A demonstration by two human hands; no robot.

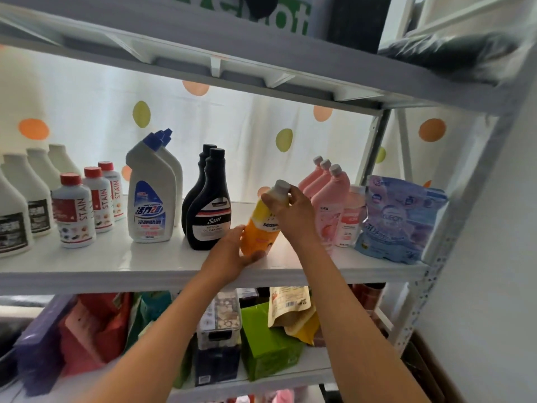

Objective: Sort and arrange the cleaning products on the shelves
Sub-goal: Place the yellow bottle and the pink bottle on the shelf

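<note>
left hand (232, 251) cupped, right hand (286, 210) gripping, arms raised

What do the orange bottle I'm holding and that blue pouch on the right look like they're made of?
Orange bottle: likely opaque plastic, smooth with a slight sheen, moulded shape, grey screw cap. Blue pouch: seemingly flexible plastic film, glossy; it shows creases and crinkled highlights and stands softly rather than rigid.

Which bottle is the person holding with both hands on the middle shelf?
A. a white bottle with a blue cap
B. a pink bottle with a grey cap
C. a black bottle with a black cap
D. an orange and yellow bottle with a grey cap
D: the right hand grips the neck of the tilted orange and yellow bottle near its grey cap, while the left hand holds its base.
</note>
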